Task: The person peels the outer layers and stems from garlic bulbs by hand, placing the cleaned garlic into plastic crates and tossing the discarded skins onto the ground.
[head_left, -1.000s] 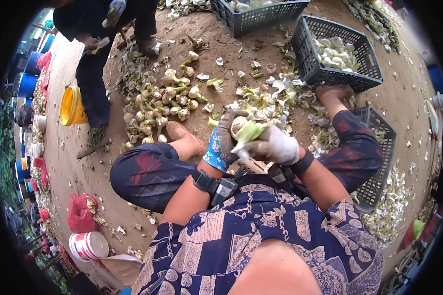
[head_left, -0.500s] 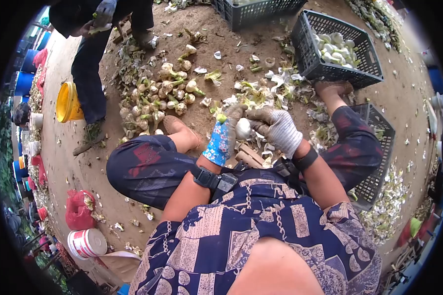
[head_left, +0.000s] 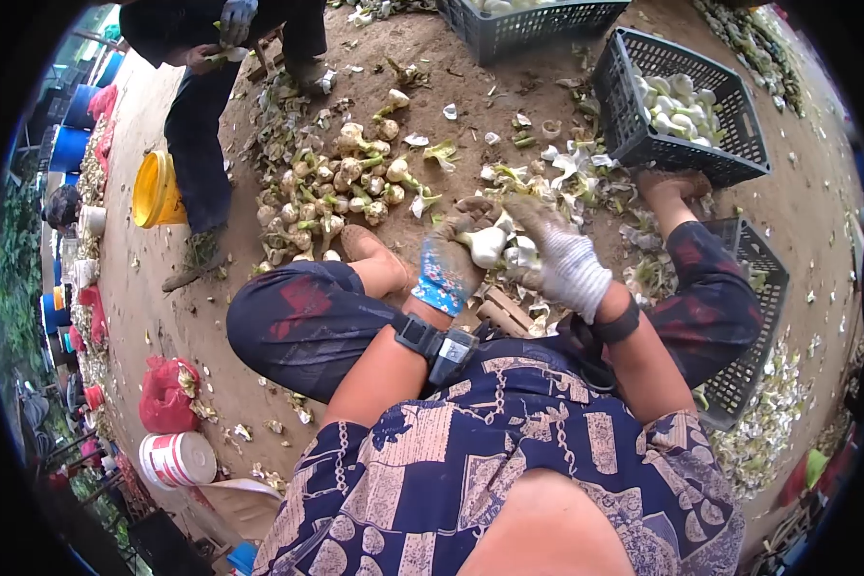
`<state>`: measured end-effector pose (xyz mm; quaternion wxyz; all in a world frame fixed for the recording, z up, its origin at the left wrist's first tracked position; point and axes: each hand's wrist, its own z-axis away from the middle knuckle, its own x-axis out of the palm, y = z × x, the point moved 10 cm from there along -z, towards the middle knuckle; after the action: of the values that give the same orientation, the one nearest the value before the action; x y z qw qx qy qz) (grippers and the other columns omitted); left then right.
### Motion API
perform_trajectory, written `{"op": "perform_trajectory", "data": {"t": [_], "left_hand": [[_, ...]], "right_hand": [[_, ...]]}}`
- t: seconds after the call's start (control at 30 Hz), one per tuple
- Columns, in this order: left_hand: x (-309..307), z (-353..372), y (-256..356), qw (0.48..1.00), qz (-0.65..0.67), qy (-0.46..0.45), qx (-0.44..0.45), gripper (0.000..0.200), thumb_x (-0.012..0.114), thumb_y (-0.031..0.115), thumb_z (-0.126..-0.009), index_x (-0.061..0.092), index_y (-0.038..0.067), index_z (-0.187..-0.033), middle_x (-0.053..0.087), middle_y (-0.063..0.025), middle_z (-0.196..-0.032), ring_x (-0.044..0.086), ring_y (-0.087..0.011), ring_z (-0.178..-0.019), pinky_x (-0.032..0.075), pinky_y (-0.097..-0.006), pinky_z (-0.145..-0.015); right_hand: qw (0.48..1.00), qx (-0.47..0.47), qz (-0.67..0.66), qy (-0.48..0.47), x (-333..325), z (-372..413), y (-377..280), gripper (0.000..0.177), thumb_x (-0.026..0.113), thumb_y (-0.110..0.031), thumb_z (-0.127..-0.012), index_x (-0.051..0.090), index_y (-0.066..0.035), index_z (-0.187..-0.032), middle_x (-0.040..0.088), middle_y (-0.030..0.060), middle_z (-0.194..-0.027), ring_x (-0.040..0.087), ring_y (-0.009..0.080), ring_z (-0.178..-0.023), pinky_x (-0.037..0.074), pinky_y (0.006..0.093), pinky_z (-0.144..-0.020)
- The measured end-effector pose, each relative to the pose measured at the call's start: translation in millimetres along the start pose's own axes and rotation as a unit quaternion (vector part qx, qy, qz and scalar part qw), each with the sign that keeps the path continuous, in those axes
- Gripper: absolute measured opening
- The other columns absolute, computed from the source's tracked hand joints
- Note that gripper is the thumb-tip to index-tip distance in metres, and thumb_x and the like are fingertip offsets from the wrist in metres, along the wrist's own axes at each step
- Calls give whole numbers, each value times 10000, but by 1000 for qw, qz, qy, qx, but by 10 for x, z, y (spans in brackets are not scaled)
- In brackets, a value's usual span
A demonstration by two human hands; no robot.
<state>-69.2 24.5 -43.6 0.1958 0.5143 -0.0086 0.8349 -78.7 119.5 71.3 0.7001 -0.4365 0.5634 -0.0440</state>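
My left hand (head_left: 457, 253), in a dirty glove with a blue floral cuff, is closed around a white garlic bulb (head_left: 487, 246) in front of my lap. The bulb's stem end points up and right. Just right of it, my right hand (head_left: 559, 252), in a soiled white knit glove, has its fingers stretched out and apart from the bulb. White peel (head_left: 521, 253) shows between the bulb and this hand. Below both hands is a small wooden piece (head_left: 501, 312). A heap of unpeeled garlic bulbs (head_left: 331, 187) lies beyond my left foot.
A black crate (head_left: 624, 144) of white bulbs stands ahead right; another crate (head_left: 480, 34) is at the top. A third crate (head_left: 763, 326) sits beside my right leg. Peelings (head_left: 571, 173) litter the ground. A co-worker's leg (head_left: 197, 154) and a yellow bucket (head_left: 158, 192) are at left.
My right hand has come off the bulb, its fingers opening out. The bulb has turned in my left hand and shows more of its stem. The whole view has shifted slightly.
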Motion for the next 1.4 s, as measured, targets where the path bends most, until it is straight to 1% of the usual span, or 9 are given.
{"op": "perform_trajectory", "data": {"t": [0.13,0.23,0.4,0.57,0.73,0.87,1.03,1.13,1.4], "left_hand": [[135,73,-171,996,-31,-42,-72,464,534,259,-838,454,78,-1258,466,-136,-1291,470,-300,-1158,360,-468,-993],[100,-116,191,981,-191,-15,27,469,619,199,-813,456,67,-1232,504,-93,-1204,505,-253,-1090,432,-387,-908],[140,-703,1468,494,-782,154,348,471,650,136,-710,530,66,-1159,489,-194,-1185,450,-336,-1134,366,-394,-990],[-611,-1596,1712,312,-927,164,132,532,576,121,-744,479,185,-1263,422,-187,-1305,397,-380,-1200,353,-434,-1001],[-1502,-1915,1511,187,-967,158,-76,402,521,130,-800,544,142,-1202,446,-121,-1298,404,-348,-1211,420,-437,-922],[-1791,-1825,1606,245,-943,194,-115,442,651,301,-744,590,85,-1124,505,-166,-1207,477,-342,-1139,445,-410,-894],[-1464,-1496,1093,716,-692,79,53,545,695,186,-716,516,12,-1201,609,-142,-1067,579,-183,-950,459,-291,-814],[37,-966,615,662,-744,-51,76,545,709,175,-702,517,37,-1193,617,-124,-1026,585,-169,-914,463,-294,-824],[1334,307,367,449,-847,-135,250,727,773,217,-648,432,47,-1267,535,-202,-1111,528,-366,-1023,449,-408,-865]], "right_hand": [[996,-7,-54,-77,71,-182,-217,631,617,-64,-675,440,-112,-1279,604,156,-982,564,323,-973,453,403,-853],[981,-4,43,190,-1137,137,26,471,570,11,-699,529,-67,-1162,593,141,-1022,589,268,-951,491,325,-816],[858,380,184,294,-2845,1950,1372,572,533,59,-748,421,-43,-1300,488,122,-1264,552,205,-996,456,277,-861],[755,487,416,139,-2822,2804,1301,554,587,-17,-767,420,-56,-1293,409,176,-1338,353,330,-1263,263,378,-1066],[896,393,140,153,-2003,1615,849,366,534,35,-731,554,35,-1096,590,171,-1023,578,261,-948,456,346,-852],[929,324,-129,121,-1197,473,886,270,557,12,-749,591,33,-1017,625,124,-892,617,185,-799,496,281,-734],[860,362,-359,21,211,-308,1494,442,602,-267,-846,531,30,-1166,628,121,-982,602,136,-792,494,261,-636],[964,166,-199,60,427,-752,1290,462,603,-400,-829,610,-5,-1067,632,191,-949,618,262,-757,484,342,-630],[884,237,-403,14,10,-282,612,403,512,-352,-895,610,-23,-683,511,58,-509,488,143,-467,384,308,-464]]}}
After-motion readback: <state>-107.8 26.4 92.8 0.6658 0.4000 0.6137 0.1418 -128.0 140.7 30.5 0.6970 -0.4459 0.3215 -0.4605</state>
